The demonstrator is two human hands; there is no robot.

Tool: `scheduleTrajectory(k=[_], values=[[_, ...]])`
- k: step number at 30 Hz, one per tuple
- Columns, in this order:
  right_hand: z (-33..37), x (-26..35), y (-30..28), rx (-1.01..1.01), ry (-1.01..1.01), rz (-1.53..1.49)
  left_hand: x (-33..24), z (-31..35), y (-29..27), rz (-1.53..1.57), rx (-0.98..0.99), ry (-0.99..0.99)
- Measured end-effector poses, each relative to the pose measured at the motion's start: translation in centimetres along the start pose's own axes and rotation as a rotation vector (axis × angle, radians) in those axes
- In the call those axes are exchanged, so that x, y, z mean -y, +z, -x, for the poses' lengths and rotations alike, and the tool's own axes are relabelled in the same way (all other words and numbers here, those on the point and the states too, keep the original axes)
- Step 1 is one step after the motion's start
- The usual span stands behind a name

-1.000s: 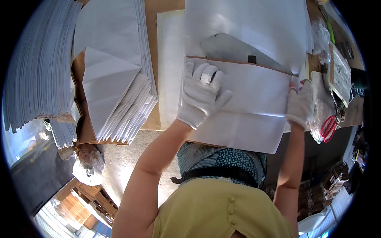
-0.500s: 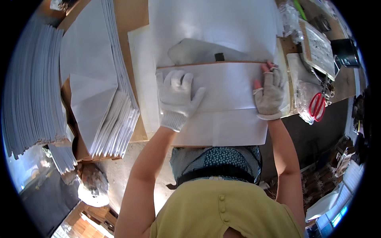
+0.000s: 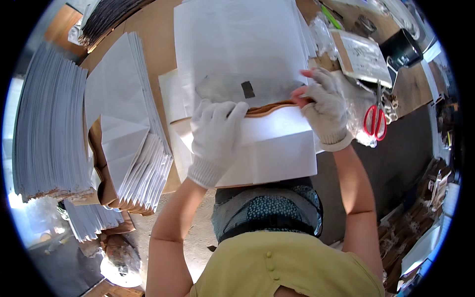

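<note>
A large white paper bag [image 3: 277, 156] lies across the table edge in front of me. Its far edge is raised and shows wavy brown layers inside. My left hand [image 3: 216, 131], in a white knitted glove, curls its fingers over the left part of that edge. At the right end, my right hand [image 3: 325, 111] pinches the edge with its thumb, while a bare fingertip sticks out above. The right glove leaves some fingertips uncovered. Just beyond the bag, a grey translucent sheet [image 3: 217, 88] with a dark patch [image 3: 247, 89] lies on a stack of white paper [image 3: 237, 39].
Folded white paper bags [image 3: 116, 99] lie at left, beside a tall stack of white sheets [image 3: 49, 128]. Red-handled scissors [image 3: 374, 122], clear plastic wrap [image 3: 324, 37], a white-topped pad [image 3: 363, 57] and a black cup [image 3: 402, 48] are on the right.
Both hands have gone from lying flat on the bag to gripping its far edge. That edge has lifted and bunched, baring brown layers. The whole view has shifted slightly.
</note>
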State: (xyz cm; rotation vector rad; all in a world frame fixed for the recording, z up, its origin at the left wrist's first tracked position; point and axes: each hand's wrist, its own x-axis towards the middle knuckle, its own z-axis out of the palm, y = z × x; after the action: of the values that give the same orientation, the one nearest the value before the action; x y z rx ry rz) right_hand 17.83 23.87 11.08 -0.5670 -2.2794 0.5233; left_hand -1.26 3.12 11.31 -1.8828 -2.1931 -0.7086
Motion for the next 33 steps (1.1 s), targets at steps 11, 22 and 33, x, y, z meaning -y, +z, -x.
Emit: scheduleTrajectory(k=[11, 22, 33], values=[[-2.4, 4.3, -2.5, 0.599, -0.090, 0.077, -5.7, 3.8, -2.5, -0.229, -0.008, 0.018], [-0.3, 2.7, -3.2, 0.526, -0.066, 0.006, -8.5, 3.2, -2.3, 0.097, 0.791, -0.098], [-2.4, 2.9, -4.5, 0.853, -0.045, 0.009, -8.2, -1.4, 0.5, -0.259, -0.001, 0.132]])
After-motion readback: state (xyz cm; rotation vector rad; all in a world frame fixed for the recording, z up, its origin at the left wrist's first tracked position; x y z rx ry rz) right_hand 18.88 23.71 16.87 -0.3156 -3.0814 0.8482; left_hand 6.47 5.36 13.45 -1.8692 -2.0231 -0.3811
